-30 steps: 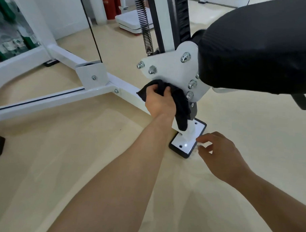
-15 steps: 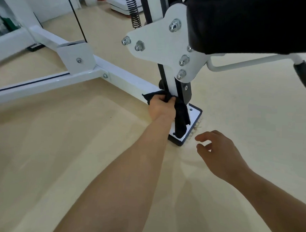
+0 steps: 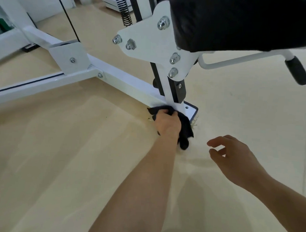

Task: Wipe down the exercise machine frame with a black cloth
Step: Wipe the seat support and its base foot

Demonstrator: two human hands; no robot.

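The white exercise machine frame (image 3: 122,77) runs along the beige floor to an upright post under a white bolted bracket (image 3: 152,40). My left hand (image 3: 167,124) grips a black cloth (image 3: 185,131) and presses it against the foot of the post, where it meets the base plate (image 3: 192,109). The cloth's tail hangs down to the floor beside my wrist. My right hand (image 3: 232,158) hovers over the floor to the right, fingers loosely spread, holding nothing.
A black padded seat (image 3: 240,21) overhangs the post at the top right. A white lever with a black grip (image 3: 297,70) sticks out below it. A coil spring (image 3: 124,8) and a black cable (image 3: 69,17) rise behind the frame.
My left hand has slid the cloth down the post from the bracket to its foot at the base plate. My right hand has stayed hovering near the floor.
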